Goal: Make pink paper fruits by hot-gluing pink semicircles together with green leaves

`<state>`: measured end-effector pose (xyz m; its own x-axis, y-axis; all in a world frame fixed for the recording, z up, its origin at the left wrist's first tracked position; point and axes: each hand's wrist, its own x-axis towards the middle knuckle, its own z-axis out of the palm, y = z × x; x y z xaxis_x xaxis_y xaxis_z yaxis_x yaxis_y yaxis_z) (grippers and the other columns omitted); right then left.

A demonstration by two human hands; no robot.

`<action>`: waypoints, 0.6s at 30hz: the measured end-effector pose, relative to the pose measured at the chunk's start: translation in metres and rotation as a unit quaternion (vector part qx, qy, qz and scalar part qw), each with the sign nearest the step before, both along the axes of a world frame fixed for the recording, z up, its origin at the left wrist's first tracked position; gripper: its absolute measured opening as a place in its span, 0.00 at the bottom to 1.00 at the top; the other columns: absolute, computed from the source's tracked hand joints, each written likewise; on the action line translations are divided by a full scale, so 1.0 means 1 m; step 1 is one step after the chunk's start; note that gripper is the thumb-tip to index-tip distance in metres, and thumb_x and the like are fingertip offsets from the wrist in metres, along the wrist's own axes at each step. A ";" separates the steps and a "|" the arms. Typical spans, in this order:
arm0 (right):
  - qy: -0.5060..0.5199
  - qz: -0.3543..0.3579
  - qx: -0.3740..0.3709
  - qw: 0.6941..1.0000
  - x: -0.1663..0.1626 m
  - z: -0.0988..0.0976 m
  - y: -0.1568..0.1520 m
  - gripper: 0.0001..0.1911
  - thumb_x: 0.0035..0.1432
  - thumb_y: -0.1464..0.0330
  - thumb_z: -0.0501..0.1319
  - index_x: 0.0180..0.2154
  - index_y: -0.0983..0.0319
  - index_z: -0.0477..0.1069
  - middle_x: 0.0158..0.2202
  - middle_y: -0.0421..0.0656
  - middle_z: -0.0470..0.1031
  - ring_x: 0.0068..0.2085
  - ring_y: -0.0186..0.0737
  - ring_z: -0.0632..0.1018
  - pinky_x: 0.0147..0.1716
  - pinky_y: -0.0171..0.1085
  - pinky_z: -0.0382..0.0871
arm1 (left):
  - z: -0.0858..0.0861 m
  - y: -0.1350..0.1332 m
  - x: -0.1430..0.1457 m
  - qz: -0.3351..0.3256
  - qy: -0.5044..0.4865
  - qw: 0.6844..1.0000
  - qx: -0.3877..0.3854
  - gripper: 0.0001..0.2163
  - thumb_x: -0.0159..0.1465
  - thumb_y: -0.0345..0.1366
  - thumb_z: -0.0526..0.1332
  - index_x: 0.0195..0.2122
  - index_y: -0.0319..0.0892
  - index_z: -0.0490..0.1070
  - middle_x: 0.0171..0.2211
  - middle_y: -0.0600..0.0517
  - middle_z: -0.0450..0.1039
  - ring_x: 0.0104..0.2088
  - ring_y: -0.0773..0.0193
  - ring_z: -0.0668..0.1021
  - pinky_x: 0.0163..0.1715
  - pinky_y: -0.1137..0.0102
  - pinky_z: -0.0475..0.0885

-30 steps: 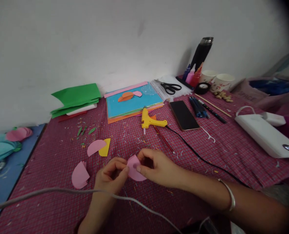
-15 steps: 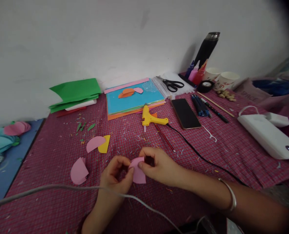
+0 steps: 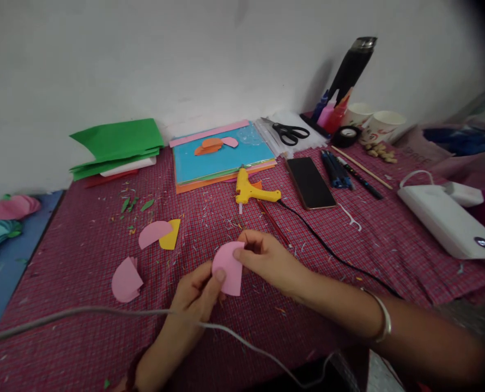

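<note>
"Holding anything, that left hand [image 3: 195, 291] in the head view?"
"Thumb and fingers are clamped on the near left edge of a pink paper half-circle [image 3: 231, 275]."
"And the right hand [image 3: 272, 261]?"
"Pinching its far right corner. The paper's between both hands, above the near middle of the checked cloth [image 3: 83, 234]."
</note>
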<state>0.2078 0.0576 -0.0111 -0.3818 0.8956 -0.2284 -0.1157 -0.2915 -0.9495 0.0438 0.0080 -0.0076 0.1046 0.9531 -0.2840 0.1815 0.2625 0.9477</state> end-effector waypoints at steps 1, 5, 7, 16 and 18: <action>0.013 0.005 -0.003 1.000 0.000 0.000 0.000 0.09 0.53 0.66 0.60 0.26 0.61 0.62 0.22 0.34 0.64 0.24 0.30 0.65 0.25 0.33 0.58 | 0.000 0.001 0.001 0.022 -0.022 0.999 -0.014 0.16 0.59 0.46 0.62 0.22 0.40 0.67 0.18 0.56 0.62 0.21 0.70 0.63 0.21 0.74 0.57; 0.068 -0.021 0.011 0.997 0.004 -0.001 0.002 0.12 0.59 0.60 0.57 0.28 0.60 0.63 0.19 0.33 0.63 0.21 0.30 0.65 0.24 0.34 0.59 | -0.002 0.007 -0.002 0.044 -0.234 0.964 -0.121 0.17 0.60 0.44 0.59 0.18 0.40 0.64 0.15 0.57 0.60 0.17 0.71 0.62 0.18 0.75 0.57; 0.071 -0.039 0.018 0.997 0.006 -0.002 0.004 0.13 0.59 0.60 0.58 0.26 0.60 0.62 0.18 0.32 0.61 0.20 0.29 0.64 0.24 0.34 0.58 | -0.001 0.011 -0.006 0.022 -0.335 0.925 -0.177 0.18 0.61 0.40 0.58 0.16 0.41 0.60 0.13 0.58 0.56 0.15 0.72 0.59 0.16 0.75 0.56; -0.005 0.020 0.062 0.998 0.011 0.000 0.004 0.15 0.58 0.59 0.58 0.24 0.59 0.59 0.18 0.31 0.58 0.20 0.29 0.61 0.21 0.32 0.55 | 0.001 0.015 -0.011 0.036 -0.363 0.910 -0.198 0.16 0.58 0.37 0.56 0.14 0.39 0.63 0.12 0.55 0.58 0.14 0.72 0.62 0.17 0.74 0.58; -0.004 0.050 0.055 0.997 0.011 0.002 0.002 0.15 0.60 0.57 0.56 0.27 0.60 0.61 0.18 0.31 0.56 0.19 0.28 0.60 0.19 0.32 0.55 | -0.001 0.013 -0.012 0.039 -0.314 0.929 -0.193 0.15 0.56 0.39 0.58 0.15 0.39 0.65 0.12 0.55 0.60 0.14 0.71 0.62 0.17 0.73 0.58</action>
<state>0.2193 0.0597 -0.0095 -0.4691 0.8730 -0.1335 -0.0835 -0.1944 -0.9774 0.0323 0.0211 -0.0086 0.2992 0.8042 -0.5135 -0.4089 0.5943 0.6925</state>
